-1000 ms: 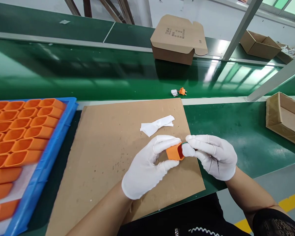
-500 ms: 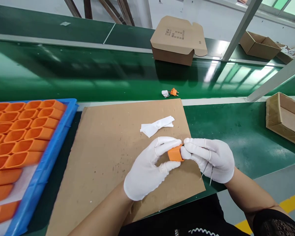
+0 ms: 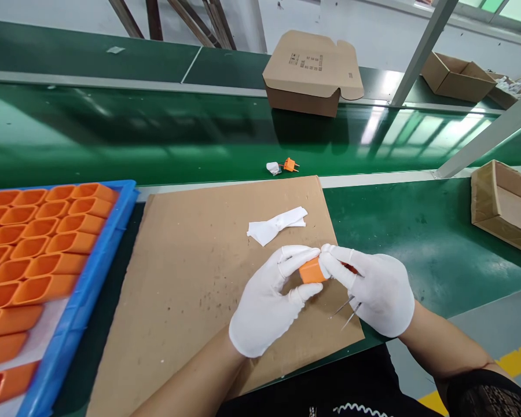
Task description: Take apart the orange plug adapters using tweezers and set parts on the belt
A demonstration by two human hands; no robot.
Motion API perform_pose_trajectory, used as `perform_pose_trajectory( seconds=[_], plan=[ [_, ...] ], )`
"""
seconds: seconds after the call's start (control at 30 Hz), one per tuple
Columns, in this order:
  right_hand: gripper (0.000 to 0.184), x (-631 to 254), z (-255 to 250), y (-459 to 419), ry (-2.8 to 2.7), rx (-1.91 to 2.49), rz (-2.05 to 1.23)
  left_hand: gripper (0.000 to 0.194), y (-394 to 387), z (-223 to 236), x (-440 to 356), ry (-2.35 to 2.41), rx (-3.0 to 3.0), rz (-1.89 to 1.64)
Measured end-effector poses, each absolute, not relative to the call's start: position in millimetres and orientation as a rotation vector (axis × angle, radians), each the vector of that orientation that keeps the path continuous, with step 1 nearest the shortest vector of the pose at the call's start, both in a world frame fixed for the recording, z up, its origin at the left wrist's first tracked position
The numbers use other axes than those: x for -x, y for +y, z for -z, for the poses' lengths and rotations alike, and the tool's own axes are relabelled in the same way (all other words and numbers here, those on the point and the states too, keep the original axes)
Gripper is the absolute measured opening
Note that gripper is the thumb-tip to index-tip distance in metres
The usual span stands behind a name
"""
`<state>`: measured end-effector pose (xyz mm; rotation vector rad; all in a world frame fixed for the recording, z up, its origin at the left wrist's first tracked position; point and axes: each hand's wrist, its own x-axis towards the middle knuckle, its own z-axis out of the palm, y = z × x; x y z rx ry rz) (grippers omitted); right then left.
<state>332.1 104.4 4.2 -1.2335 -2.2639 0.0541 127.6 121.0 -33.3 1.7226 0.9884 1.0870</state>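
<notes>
Both my hands wear white gloves and meet over a brown cardboard sheet. My left hand pinches a small orange plastic shell between thumb and fingers. My right hand presses its fingertips against the shell's right end and also clasps thin metal tweezers whose tips stick out below the palm. A crumpled white glove scrap lies on the cardboard just beyond my hands.
A blue tray filled with rows of orange shells sits at the left. On the green conveyor belt lie a small orange plug with a white piece and a closed carton. Open cardboard boxes stand at right.
The small orange plug and white piece on the belt have drifted left. My right hand has closed further over the shell's end, and both hands shifted slightly.
</notes>
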Motion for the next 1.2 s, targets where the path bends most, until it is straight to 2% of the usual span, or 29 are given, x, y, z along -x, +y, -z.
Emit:
perform_pose_trajectory(
  seconds=[0.17, 0.23, 0.37, 0.43, 0.6, 0.7, 0.83, 1.0, 1.1, 1.2],
  plan=[
    [0.039, -325.3, -3.6, 105.8, -2.345, 1.28, 0.339, 0.037, 122.9, 39.3, -133.7, 1.052, -1.656, -1.078],
    [0.039, -326.3, -2.3, 107.8, -2.339, 1.232, 0.252, 0.035, 124.1, 40.5, -135.3, 1.045, -1.577, -1.077],
    [0.044, -330.0, 0.4, 110.6, -2.072, 1.132, -0.208, 0.034, 124.6, 39.5, -136.8, 1.009, -1.343, -1.072],
    [0.048, -329.4, 1.4, 110.5, -1.941, 1.151, -0.248, 0.035, 123.8, 37.8, -137.6, 0.981, -1.273, -1.081],
    [0.035, -320.0, 7.5, 104.8, -1.909, 1.221, -0.055, 0.033, 121.9, 36.5, -140.3, 0.938, -1.269, -1.191],
    [0.034, -314.0, 11.6, 99.5, -1.952, 1.292, 0.093, 0.031, 120.4, 37.7, -141.7, 0.939, -1.31, -1.231],
    [0.026, -306.2, 9.0, 96.5, -1.959, 1.416, 0.244, 0.038, 117.6, 40.7, -142.7, 0.901, -1.382, -1.298],
    [0.038, -302.4, 2.9, 96.8, -2.012, 1.457, 0.308, 0.048, 116.6, 44.1, -143.1, 0.851, -1.412, -1.345],
    [0.032, -308.3, 2.0, 99.0, -2.133, 1.359, 0.16, 0.043, 119.4, 42.5, -143.0, 0.869, -1.352, -1.345],
    [0.03, -318.5, 0.6, 105.8, -2.001, 1.146, -0.213, 0.035, 123.5, 37.7, -143.1, 0.905, -1.231, -1.276]
  ],
)
